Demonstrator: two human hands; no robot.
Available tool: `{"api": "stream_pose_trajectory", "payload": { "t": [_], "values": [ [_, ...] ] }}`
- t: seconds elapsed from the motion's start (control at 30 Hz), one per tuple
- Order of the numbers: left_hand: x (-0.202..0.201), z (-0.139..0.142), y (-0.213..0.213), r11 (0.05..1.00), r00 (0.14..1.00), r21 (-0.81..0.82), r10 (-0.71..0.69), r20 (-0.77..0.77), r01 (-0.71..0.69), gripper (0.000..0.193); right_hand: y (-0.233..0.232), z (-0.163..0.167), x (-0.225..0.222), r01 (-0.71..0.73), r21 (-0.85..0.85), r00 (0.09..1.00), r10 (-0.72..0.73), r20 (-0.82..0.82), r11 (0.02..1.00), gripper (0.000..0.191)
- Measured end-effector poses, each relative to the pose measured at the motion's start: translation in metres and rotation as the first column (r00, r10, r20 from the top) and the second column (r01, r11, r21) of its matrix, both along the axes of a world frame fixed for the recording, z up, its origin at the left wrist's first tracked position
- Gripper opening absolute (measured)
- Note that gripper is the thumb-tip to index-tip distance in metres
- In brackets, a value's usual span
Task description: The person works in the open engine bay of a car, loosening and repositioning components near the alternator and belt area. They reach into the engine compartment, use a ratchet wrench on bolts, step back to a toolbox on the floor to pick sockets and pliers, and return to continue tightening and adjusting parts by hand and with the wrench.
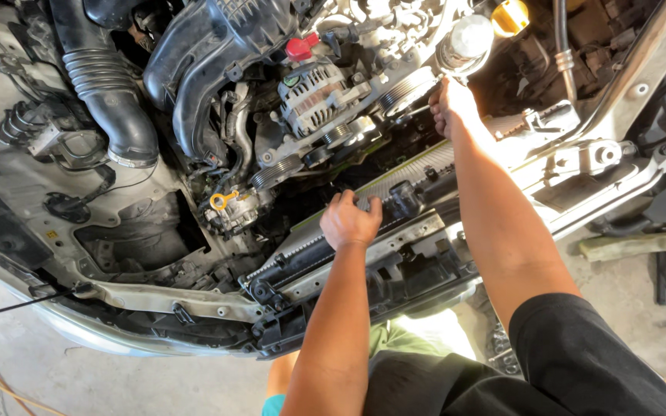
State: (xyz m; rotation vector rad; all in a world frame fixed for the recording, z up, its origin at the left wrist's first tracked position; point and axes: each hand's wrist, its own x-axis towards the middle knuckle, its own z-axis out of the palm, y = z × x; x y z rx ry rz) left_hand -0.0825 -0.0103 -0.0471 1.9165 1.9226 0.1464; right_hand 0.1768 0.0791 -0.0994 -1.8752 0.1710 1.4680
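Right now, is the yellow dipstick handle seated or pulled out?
Seated: the yellow dipstick handle sits low against the engine, with no blade showing; neither hand touches it.

Black short sleeve (580, 347), bare forearms, green and teal clothing (395, 339) below.

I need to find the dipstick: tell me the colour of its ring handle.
Yellow. The dipstick ring handle shows in the head view, left of the left hand.

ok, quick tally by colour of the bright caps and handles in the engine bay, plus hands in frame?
Red cap: 1
Yellow cap: 1
Yellow dipstick loop: 1
Hands: 2, left hand on the radiator top, right hand at the belt pulleys
Total: 5
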Motion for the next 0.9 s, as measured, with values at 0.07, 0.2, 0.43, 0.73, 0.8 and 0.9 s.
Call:
{"api": "stream_pose_trajectory", "payload": {
  "t": [0.07, 0.2, 0.43, 0.73, 0.8, 0.9],
  "values": [
    [-0.001, 0.000, -0.001, 1.000, 1.000, 0.014, 0.012, 0.016, -0.012, 0.034, 0.000, 0.001, 0.000, 0.020, 0.037, 0.999, -0.018, -0.045, 0.999, 0.057],
    [-0.003, -0.001, 0.000, 0.999, 1.000, 0.049, -0.004, 0.005, 0.004, 0.034, 0.001, 0.003, -0.001, -0.084, 0.027, 0.996, 0.083, 0.042, 0.996, 0.057],
    [-0.005, 0.001, 0.000, 1.000, 1.000, 0.018, 0.006, 0.005, -0.006, 0.034, 0.003, -0.003, 0.000, -0.086, 0.029, 0.996, 0.085, 0.032, 0.996, 0.053],
    [-0.006, 0.001, 0.002, 1.000, 1.000, 0.006, 0.004, -0.007, -0.004, 0.034, 0.005, -0.010, 0.002, -0.058, 0.013, 0.998, 0.058, 0.010, 0.998, 0.051],
    [-0.006, 0.001, 0.002, 1.000, 1.000, -0.003, 0.010, -0.011, -0.010, 0.035, 0.006, -0.010, 0.002, -0.051, 0.008, 0.999, 0.051, -0.001, 0.999, 0.050],
    [-0.006, 0.000, 0.002, 1.000, 1.000, 0.000, 0.017, -0.002, -0.017, 0.035, 0.006, -0.010, 0.003, -0.044, -0.012, 0.999, 0.044, 0.005, 0.999, 0.050]
  ]
}}
